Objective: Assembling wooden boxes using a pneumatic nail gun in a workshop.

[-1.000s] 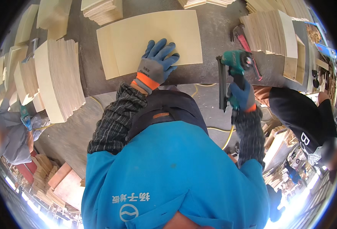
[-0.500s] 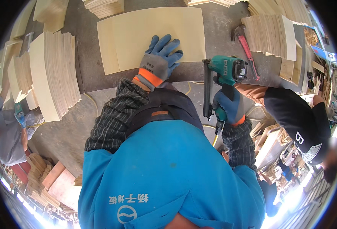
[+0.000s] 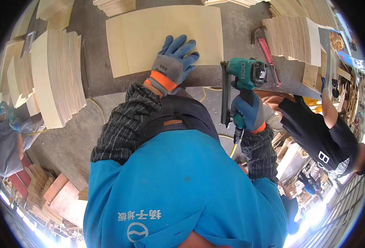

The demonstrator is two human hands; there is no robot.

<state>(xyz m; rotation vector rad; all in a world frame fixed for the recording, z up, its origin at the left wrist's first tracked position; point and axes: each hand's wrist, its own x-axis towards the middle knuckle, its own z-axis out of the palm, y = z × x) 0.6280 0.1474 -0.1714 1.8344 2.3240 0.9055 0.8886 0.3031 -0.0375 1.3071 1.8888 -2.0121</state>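
Note:
Spread flat on a pale wooden panel (image 3: pixel 149 33) is my left hand (image 3: pixel 175 58), in a blue and grey work glove with an orange cuff. The panel lies on the dark worktop, close to its near edge. In my right hand (image 3: pixel 250 110), gloved the same way, I grip the handle of a green pneumatic nail gun (image 3: pixel 243 71). Its long black magazine (image 3: pixel 225 95) points down at the left, beside the panel's right end and apart from it. From the bottom of the handle a yellow air hose (image 3: pixel 234 150) runs off.
A claw hammer with a red handle (image 3: pixel 267 53) lies right of the panel. Stacks of thin boards stand at the left (image 3: pixel 60 78) and back right (image 3: pixel 294 40) of the worktop (image 3: pixel 97 62). One co-worker (image 3: pixel 315 126) is at the right, another (image 3: pixel 8 144) at the left.
My hands, the panel and the nail gun have hardly moved. The co-worker at the right has raised an arm toward the boards; the one at the left has shifted their hands.

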